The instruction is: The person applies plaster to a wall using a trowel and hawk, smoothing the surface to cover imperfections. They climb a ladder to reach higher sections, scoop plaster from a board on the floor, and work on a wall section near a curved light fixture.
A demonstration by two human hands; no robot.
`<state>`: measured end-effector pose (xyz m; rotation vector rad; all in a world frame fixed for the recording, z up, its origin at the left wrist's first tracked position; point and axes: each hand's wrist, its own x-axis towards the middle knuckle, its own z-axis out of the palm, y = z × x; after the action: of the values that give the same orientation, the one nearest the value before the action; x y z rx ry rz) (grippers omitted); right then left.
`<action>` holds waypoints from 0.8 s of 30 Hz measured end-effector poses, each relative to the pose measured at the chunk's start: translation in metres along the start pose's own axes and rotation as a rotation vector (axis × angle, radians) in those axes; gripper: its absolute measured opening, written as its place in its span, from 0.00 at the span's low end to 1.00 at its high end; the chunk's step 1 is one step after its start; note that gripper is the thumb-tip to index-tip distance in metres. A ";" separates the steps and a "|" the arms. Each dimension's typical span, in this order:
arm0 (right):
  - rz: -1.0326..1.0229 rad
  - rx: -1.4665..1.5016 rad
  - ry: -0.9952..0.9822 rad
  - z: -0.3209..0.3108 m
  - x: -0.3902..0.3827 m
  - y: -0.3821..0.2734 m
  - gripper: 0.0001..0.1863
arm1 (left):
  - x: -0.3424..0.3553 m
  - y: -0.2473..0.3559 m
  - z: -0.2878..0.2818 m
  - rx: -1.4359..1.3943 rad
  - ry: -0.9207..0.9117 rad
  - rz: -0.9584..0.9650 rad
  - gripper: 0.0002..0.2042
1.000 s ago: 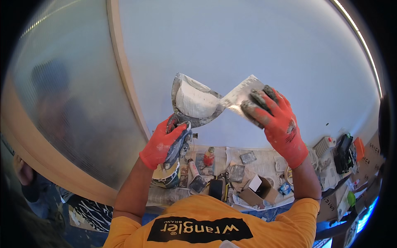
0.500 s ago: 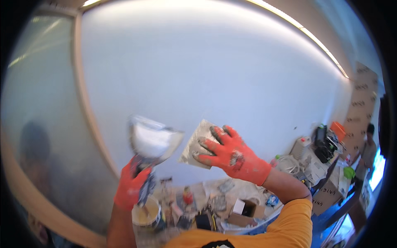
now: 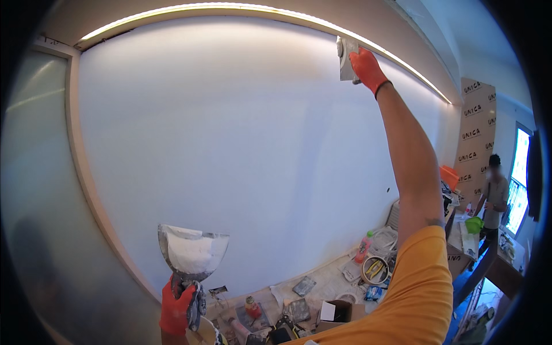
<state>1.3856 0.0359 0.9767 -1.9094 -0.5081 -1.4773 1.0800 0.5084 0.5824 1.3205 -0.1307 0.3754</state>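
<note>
My left hand [image 3: 174, 307], in an orange glove with grey-smeared fingers, grips the handle of a wide putty knife [image 3: 195, 251]. Its blade points up and carries a thick white heap of filler [image 3: 194, 250]. High on the right, my right hand [image 3: 368, 70] is closed round a flat grey scraper [image 3: 347, 64]. That scraper lies at the top of the pale wall [image 3: 230, 132], just under the light strip [image 3: 230, 7]. My right arm is stretched far up; the fingertips are partly hidden.
Below the wall, a covered surface holds an open cardboard box [image 3: 339, 313], a red bottle [image 3: 252, 307], a pink bottle [image 3: 363, 247] and a tape roll [image 3: 375, 269]. A bucket [image 3: 211, 332] stands by my left hand. A frosted panel [image 3: 34, 172] is at left; another person [image 3: 495, 192] stands far right.
My right hand has gone from beside the putty knife up to the wall's top with the scraper. My left hand has dropped lower with the filler-loaded knife. The view has tilted upward.
</note>
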 end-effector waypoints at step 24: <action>-0.906 -0.922 -0.003 0.094 0.080 -0.106 0.08 | 0.013 -0.036 -0.026 -0.005 0.098 -0.106 0.09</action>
<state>1.4043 0.1697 1.0679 -2.5058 -0.8605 -2.6213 1.1011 0.5284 0.5468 1.2954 0.0201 0.3485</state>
